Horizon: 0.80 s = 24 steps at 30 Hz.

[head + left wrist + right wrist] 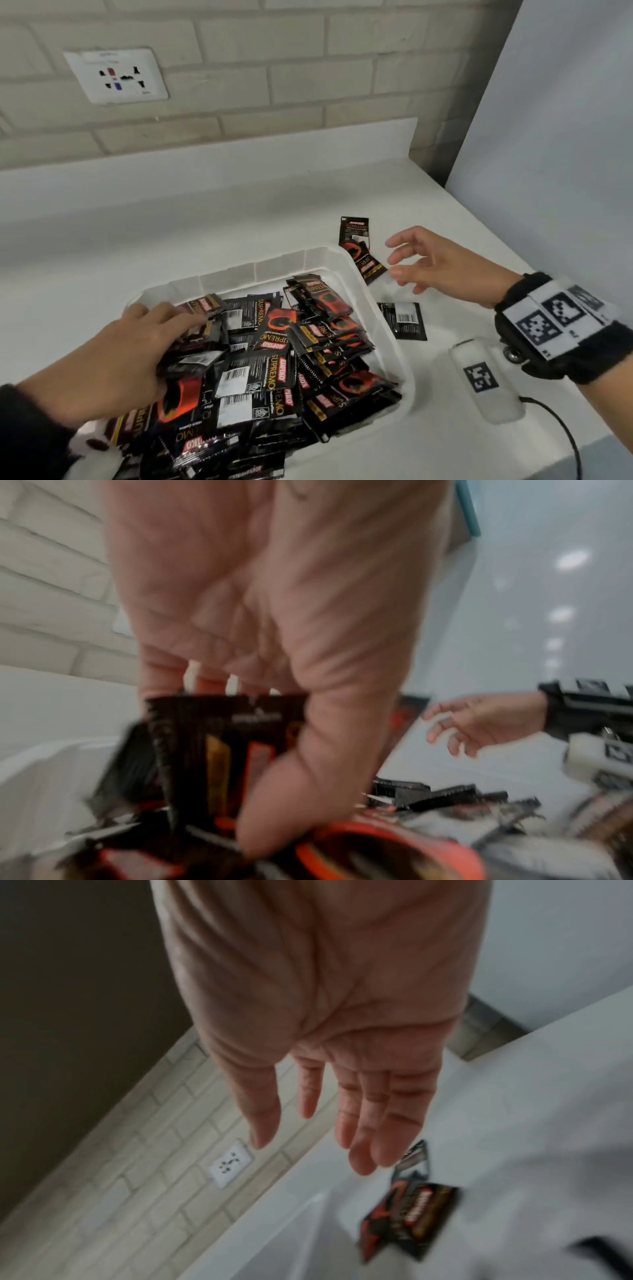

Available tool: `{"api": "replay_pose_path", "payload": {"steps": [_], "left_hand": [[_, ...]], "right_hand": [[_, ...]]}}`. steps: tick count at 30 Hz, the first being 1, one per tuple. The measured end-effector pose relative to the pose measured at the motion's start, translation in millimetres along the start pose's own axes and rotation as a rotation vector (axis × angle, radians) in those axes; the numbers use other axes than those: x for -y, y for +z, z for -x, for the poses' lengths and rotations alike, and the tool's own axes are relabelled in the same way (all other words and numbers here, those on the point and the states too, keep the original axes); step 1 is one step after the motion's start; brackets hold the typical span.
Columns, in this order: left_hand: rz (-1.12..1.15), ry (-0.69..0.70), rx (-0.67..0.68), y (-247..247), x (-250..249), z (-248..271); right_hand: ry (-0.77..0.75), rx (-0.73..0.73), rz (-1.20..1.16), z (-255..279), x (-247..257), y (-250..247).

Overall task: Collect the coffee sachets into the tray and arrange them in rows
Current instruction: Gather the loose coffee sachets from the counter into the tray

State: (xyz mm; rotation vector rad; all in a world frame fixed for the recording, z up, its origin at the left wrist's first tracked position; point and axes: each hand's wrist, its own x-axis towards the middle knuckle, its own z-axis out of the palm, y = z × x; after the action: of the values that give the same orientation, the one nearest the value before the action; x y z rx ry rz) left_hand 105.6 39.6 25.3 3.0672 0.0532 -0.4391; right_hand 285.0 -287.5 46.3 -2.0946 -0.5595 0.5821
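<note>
A white tray [260, 270] holds a loose heap of black coffee sachets [274, 349], some face up, some barcode up. My left hand [161, 342] lies on the heap's left side. In the left wrist view this left hand [219, 761] grips a bundle of sachets [185, 723] between fingers and thumb. Two overlapping sachets [359, 250] lie on the counter past the tray's far right corner. My right hand [411, 263] hovers just right of them, fingers spread and holding nothing. The right wrist view shows that right hand [315, 1139] above the sachets [411, 1221]. A single sachet [404, 320] lies barcode up beside the tray.
The white counter [171, 222] meets a brick wall with a socket plate [116, 77] behind. A white panel [565, 120] bounds the right side. A small white device [486, 380] with a marker and a black cable [561, 431] sits near the counter's front right.
</note>
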Motion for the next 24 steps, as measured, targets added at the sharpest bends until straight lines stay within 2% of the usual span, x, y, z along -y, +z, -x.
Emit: {"api": "replay_pose_path", "payload": {"steps": [3, 5, 7, 10, 13, 16, 19, 20, 21, 22, 24], "left_hand": [[0.02, -0.02, 0.074, 2.8, 8.4, 1.9], [0.03, 0.006, 0.118, 9.0, 19.2, 7.0], [0.147, -0.028, 0.112, 17.5, 32.0, 11.1], [0.194, -0.003, 0.048, 0.7, 28.0, 19.8], [0.228, 0.071, -0.087, -12.0, 25.4, 15.3], [0.31, 0.102, -0.2, 0.5, 46.5, 8.3], [0.485, 0.025, -0.13, -4.3, 29.1, 15.5], [0.506, 0.031, -0.216, 8.5, 35.6, 10.4], [0.505, 0.0, -0.186, 29.9, 52.6, 3.0], [0.54, 0.027, -0.149, 32.8, 58.6, 5.4], [0.577, 0.044, -0.2, 65.7, 92.0, 1.7]], "right_hand": [[0.076, 0.012, 0.163, 0.3, -19.8, -4.9], [0.123, 0.127, 0.418, -0.2, -29.3, -1.9], [0.132, 0.259, 0.665, -2.2, -35.5, 5.4], [0.103, 0.284, 0.813, -6.1, -41.0, 16.8], [0.104, 0.242, 0.839, -10.0, -45.0, 23.1], [0.161, 0.267, 0.831, -15.4, -45.6, 22.0], [0.238, 0.314, 0.735, -23.8, -41.7, 13.4], [0.248, 0.292, 0.695, -29.1, -40.0, 9.4], [0.25, 0.249, 0.676, -35.5, -38.0, 5.2], [0.248, 0.194, 0.679, -43.6, -35.6, 1.7], [0.239, 0.096, 0.711, -61.8, -31.3, -0.6]]}}
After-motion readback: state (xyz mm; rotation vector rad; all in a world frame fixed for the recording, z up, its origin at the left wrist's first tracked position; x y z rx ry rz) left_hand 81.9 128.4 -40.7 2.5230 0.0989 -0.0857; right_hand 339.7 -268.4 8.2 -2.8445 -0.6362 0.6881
